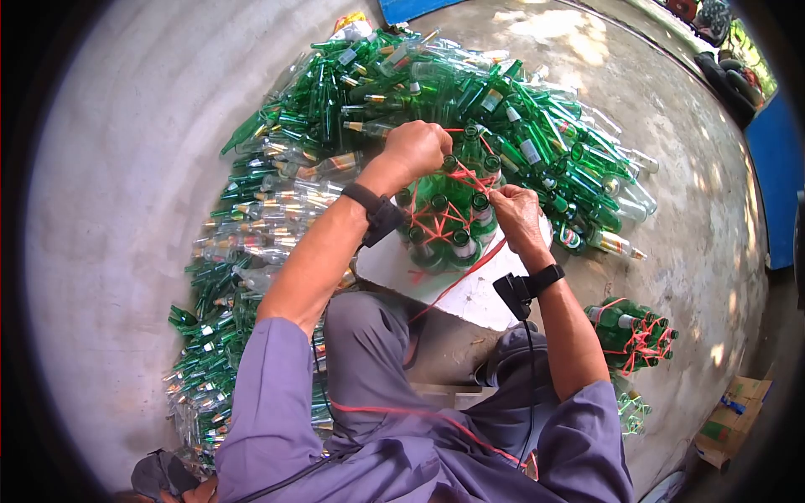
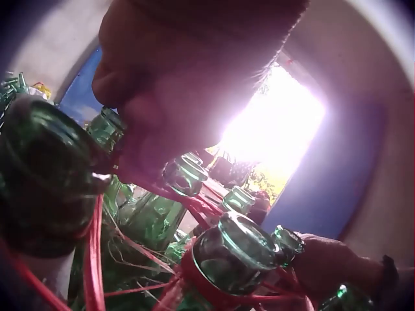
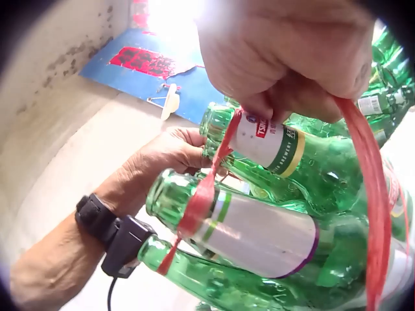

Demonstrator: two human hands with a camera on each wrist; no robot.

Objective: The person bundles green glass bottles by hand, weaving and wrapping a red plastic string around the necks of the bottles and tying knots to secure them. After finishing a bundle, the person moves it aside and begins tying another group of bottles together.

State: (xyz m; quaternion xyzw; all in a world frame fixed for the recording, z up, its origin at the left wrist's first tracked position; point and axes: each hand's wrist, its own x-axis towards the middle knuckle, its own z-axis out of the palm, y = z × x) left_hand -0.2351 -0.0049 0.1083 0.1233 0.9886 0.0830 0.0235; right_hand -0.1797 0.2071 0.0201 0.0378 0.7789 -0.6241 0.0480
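1. A concrete floor [image 1: 700, 210], with a white board [image 1: 490, 295] at the middle.
2. On the board stands a bundle of green bottles [image 1: 439, 203], red string [image 3: 377, 194] laced about the necks.
3. Left hand [image 1: 417, 148], far left, and right hand [image 1: 519, 220], right: fingers clamped on string. Best pull evenly, seating it below the rims.
4. Loose bottles [image 1: 331, 105] lie far and left.

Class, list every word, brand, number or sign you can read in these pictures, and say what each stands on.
"TSI…", the rest unclear: neck label of a green bottle.
"BREWERY": green band of that label.
Red sheet on the blue panel: characters too blurred to read.
Labels on the heaped bottles: too small to read.
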